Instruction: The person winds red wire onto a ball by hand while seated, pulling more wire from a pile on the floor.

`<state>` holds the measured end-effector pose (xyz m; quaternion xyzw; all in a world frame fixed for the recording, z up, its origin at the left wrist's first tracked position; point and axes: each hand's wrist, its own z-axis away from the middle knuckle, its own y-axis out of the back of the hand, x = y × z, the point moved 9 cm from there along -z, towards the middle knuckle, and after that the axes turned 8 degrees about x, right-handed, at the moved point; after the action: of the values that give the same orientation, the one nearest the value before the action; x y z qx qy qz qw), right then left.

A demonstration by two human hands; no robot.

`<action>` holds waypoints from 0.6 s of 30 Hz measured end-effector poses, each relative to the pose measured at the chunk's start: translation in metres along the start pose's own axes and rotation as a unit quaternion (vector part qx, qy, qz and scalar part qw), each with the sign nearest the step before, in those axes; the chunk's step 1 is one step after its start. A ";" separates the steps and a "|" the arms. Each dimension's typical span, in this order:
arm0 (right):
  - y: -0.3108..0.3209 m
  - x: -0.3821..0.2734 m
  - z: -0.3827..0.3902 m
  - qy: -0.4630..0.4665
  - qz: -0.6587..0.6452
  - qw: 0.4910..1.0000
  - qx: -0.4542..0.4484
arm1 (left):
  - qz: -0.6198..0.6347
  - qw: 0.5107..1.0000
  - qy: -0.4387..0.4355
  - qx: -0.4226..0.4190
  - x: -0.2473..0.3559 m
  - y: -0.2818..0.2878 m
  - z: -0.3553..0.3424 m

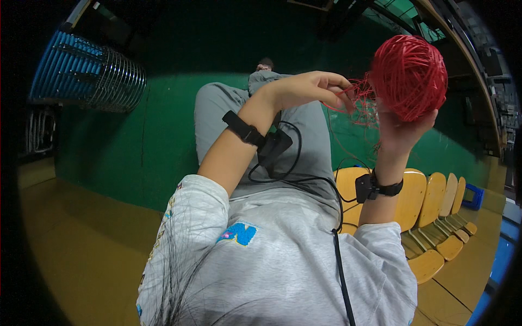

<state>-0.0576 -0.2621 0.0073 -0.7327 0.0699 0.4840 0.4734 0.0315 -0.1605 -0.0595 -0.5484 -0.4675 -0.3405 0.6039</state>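
Observation:
A big ball of red string (pixel 409 76) rests on the palm of my right hand (pixel 401 133), whose fingers curl up around its underside. Left of the ball, my left hand (pixel 312 89) pinches thin red strands (pixel 361 103) between thumb and fingers. These strands form a loose tangle between the hand and the ball. From the tangle, a few ends hang down over the green floor. Each of my wrists carries a black strap with a small device, the left one (pixel 272 144) and the right one (pixel 370 187).
A black cable (pixel 337 231) runs from the wrist devices down across my grey shirt and trousers. Several wooden chairs (pixel 410 198) stand in a row at the right, with a blue plastic item (pixel 474 197) beyond them. Stacked blue seats with metal frames (pixel 87 73) are at the far left.

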 end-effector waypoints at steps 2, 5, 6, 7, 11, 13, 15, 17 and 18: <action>-0.013 -0.008 0.001 0.021 -0.006 1.000 -0.021 | 0.083 0.995 -0.029 -0.049 0.000 -0.008 -0.004; -0.016 -0.029 -0.005 0.074 0.000 0.997 -0.038 | 0.226 0.967 -0.019 -0.115 0.005 -0.013 -0.002; -0.012 -0.038 -0.008 0.105 0.012 0.994 -0.034 | 0.236 0.970 -0.012 -0.054 -0.001 -0.006 -0.001; -0.008 -0.043 -0.012 0.107 0.012 0.994 -0.034 | 0.235 0.970 -0.012 -0.055 -0.001 -0.003 0.001; 0.025 -0.068 -0.021 0.183 0.097 0.977 0.040 | 0.063 0.997 0.043 0.027 -0.012 0.015 0.005; 0.036 -0.061 -0.022 0.170 0.093 0.980 0.048 | -0.039 0.998 0.042 0.024 -0.006 0.017 0.002; 0.055 -0.064 -0.012 0.249 0.197 0.939 0.133 | -0.059 0.996 0.045 0.043 -0.003 0.019 -0.001; 0.052 -0.063 -0.003 0.318 0.325 0.883 0.115 | -0.081 0.993 0.048 0.066 0.007 0.016 0.000; 0.041 -0.064 0.004 0.380 0.446 0.805 0.095 | -0.103 0.985 0.035 0.131 0.014 0.019 0.002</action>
<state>-0.1165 -0.3041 0.0309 -0.6973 0.6091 0.3156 0.2078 0.0536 -0.1543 -0.0534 -0.4010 -0.5406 -0.3561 0.6481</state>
